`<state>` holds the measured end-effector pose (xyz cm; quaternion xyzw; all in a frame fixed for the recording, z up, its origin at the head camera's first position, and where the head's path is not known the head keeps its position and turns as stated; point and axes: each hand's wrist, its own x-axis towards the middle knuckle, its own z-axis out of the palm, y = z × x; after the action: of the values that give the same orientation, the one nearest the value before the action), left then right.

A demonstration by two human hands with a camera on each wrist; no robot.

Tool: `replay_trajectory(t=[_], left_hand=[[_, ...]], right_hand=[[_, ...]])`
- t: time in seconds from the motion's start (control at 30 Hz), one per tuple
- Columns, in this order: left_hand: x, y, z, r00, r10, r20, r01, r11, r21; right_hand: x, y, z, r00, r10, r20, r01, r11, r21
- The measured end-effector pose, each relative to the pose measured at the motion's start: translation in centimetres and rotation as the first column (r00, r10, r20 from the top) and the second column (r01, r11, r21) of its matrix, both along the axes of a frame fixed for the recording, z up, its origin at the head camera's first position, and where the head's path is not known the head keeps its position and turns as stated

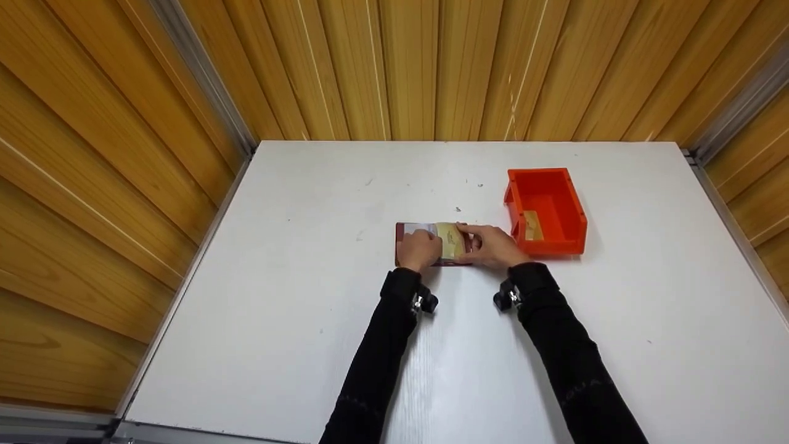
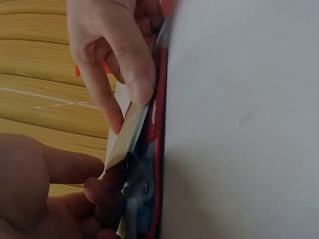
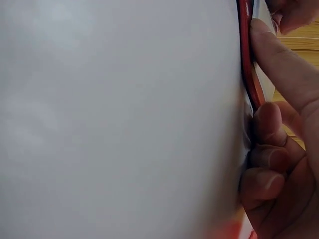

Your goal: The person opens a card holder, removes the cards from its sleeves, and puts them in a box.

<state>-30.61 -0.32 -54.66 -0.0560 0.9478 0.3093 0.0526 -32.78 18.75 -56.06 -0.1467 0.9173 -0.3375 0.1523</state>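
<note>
A flat, dark-red-edged case point(image 1: 400, 233), rather like an open wallet, lies on the white table. Across it is a pale yellow sheet point(image 1: 451, 239), with clear film along its edge in the left wrist view. My left hand point(image 1: 419, 250) is over the case's left part, its fingers curled and pinching the near edge of the yellow sheet point(image 2: 122, 142). At the right end my right hand point(image 1: 494, 245) grips the case between thumb and fingers. Its thumb lies along the red edge point(image 3: 246, 59), other fingers bent at the corner. Both hands partly hide the case.
A red open-top bin point(image 1: 555, 248) stands just right of my right hand, with a yellowish patch point(image 1: 532, 226) inside. The white table point(image 1: 296, 296) extends around, bordered by wood-look panels point(image 1: 407, 74) at the back and sides.
</note>
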Motion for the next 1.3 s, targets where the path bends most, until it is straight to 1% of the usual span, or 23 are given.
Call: replay_trajectory(t=[0.03, 0.1, 0.3, 0.37, 0.5, 0.67, 0.83, 0.93, 0.97, 1.03, 1.1, 1.2, 1.3], left_hand=[[0.0, 0.1, -0.1, 1.000, -0.012, -0.003, 0.012, 0.999, -0.031], [0.1, 0.1, -0.2, 1.000, -0.025, -0.009, 0.025, 0.999, -0.047], [0.3, -0.6, -0.2, 0.998, -0.046, -0.047, 0.046, 0.999, 0.013], [0.4, -1.2, -0.2, 0.997, -0.041, -0.067, 0.042, 0.999, 0.021], [0.6, -2.8, -0.3, 0.996, -0.011, -0.092, 0.015, 0.999, 0.042], [0.7, -4.3, -0.3, 0.997, 0.011, -0.079, -0.005, 0.997, 0.078], [0.8, -5.0, 0.0, 0.999, 0.022, -0.050, -0.016, 0.993, 0.115], [0.8, -5.1, 0.7, 0.999, 0.023, -0.038, -0.019, 0.992, 0.123], [0.7, -5.1, 1.0, 0.999, 0.022, -0.044, -0.016, 0.992, 0.121], [0.7, -5.0, 2.0, 0.998, 0.016, -0.059, -0.008, 0.992, 0.128], [0.6, -5.0, 3.1, 0.997, 0.010, -0.079, 0.003, 0.988, 0.157], [0.6, -4.8, 4.8, 0.995, 0.017, -0.100, 0.008, 0.970, 0.244], [0.8, -4.5, 6.1, 0.995, 0.033, -0.099, 0.002, 0.940, 0.341]], right_hand=[[0.0, 0.0, 0.1, 1.000, 0.000, 0.005, 0.000, 1.000, 0.001], [0.0, 0.0, 0.2, 1.000, 0.007, 0.010, -0.007, 1.000, 0.000], [-0.1, -0.1, 0.2, 1.000, 0.025, -0.007, -0.025, 1.000, 0.005], [-0.1, -0.1, 0.2, 1.000, 0.026, -0.014, -0.026, 1.000, 0.007], [-0.1, -0.2, 0.2, 1.000, 0.017, -0.010, -0.017, 1.000, 0.024], [-0.1, -0.1, 0.3, 1.000, -0.004, 0.008, 0.003, 0.999, 0.048], [0.1, -0.2, 0.4, 1.000, 0.003, 0.012, -0.004, 0.999, 0.048], [0.1, -0.3, 0.4, 1.000, 0.002, 0.013, -0.003, 0.999, 0.049], [0.1, -0.3, 0.4, 1.000, 0.001, 0.016, -0.002, 0.999, 0.048], [0.1, -0.2, 0.3, 1.000, -0.003, 0.023, 0.002, 0.999, 0.047], [0.0, -0.2, 0.3, 1.000, -0.003, 0.025, 0.002, 0.999, 0.047], [0.0, -0.1, 0.3, 1.000, 0.010, 0.012, -0.011, 0.999, 0.052], [0.0, 0.0, 0.4, 1.000, 0.022, 0.009, -0.023, 0.998, 0.058]])
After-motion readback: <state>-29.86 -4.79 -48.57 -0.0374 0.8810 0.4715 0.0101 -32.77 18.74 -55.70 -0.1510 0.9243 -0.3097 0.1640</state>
